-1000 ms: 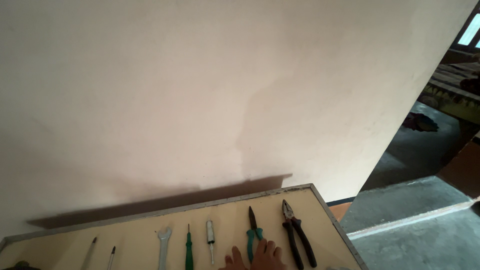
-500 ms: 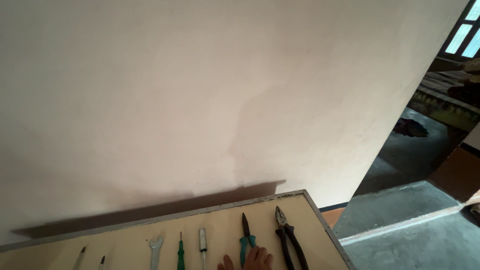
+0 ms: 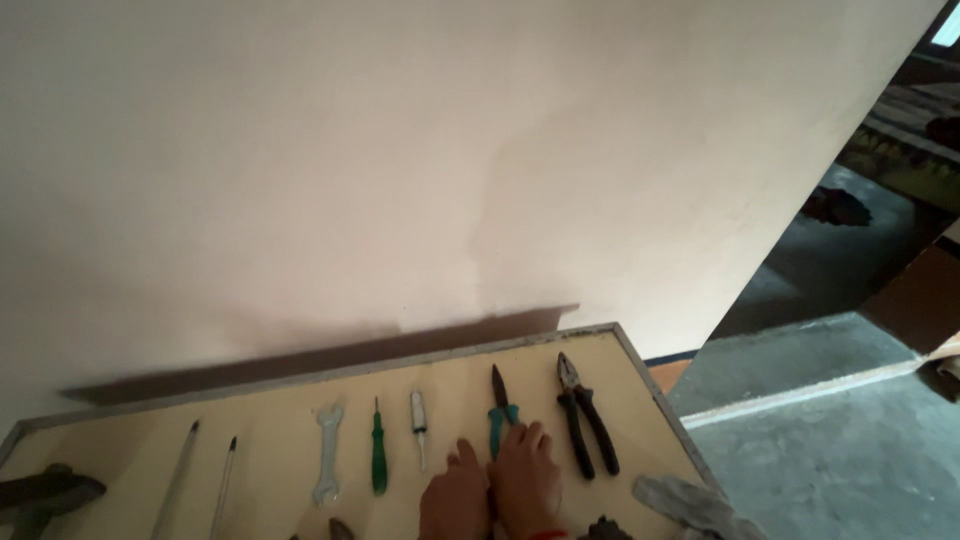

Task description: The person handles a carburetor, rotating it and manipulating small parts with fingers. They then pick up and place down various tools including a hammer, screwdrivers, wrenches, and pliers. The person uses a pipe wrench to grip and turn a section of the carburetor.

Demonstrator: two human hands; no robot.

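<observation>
Both hands lie side by side at the bottom edge of the view, on a pale wooden table [image 3: 120,440] with a thin metal rim that stands against a plain cream wall [image 3: 400,150]. The right hand [image 3: 527,482] rests flat, palm down, over the handles of the teal-handled pliers [image 3: 499,404], whose dark nose points toward the wall; its fingers lie loosely together on top of the handles and are not curled around them, so nothing is pinched or lifted. The left hand [image 3: 453,497] lies just beside it on the bare tabletop, one finger stretched forward toward the small white screwdriver [image 3: 418,420] without touching it, and it holds nothing. The tools lie in a neat row, tips toward the wall: two long thin rods [image 3: 178,478] at the left, a silver wrench [image 3: 326,452], a green screwdriver [image 3: 378,455], the white screwdriver, the teal pliers, and black-handled pliers [image 3: 585,420] just right of the right hand. A dark tool [image 3: 45,492] sits at the far left edge, and a grey glove [image 3: 690,505] lies at the table's right corner. As things lie, every tool is still flat on the table; the teal pliers are only touched, not yet gripped or raised.
</observation>
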